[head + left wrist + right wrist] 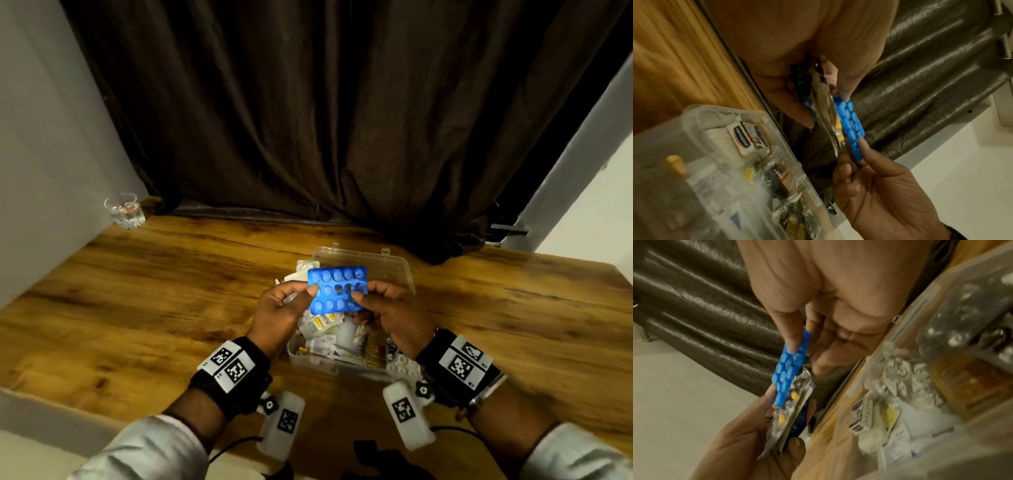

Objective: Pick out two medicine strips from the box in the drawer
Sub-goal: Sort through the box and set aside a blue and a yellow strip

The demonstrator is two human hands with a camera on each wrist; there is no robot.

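The blue medicine strip (337,290) is held above the open clear box (400,270), pinched at its two ends by the left hand (279,310) and the right hand (394,313). Behind it the left hand also grips a silver strip with yellow pills (786,410). The box stands on the wooden table (137,291).

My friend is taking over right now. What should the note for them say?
Left hand: pinches the blue strip by its left edge and holds a silver strip with yellow pills behind it.
Right hand: pinches the blue strip's right edge.
The box is open on the wooden top, still full of medicines. Both strips are held above it.
Done: two strips appear to be out of the box.
Left: probably set the two strips down, clear of the box. A dark blue item also sits in the left hand; what it is I cannot tell.
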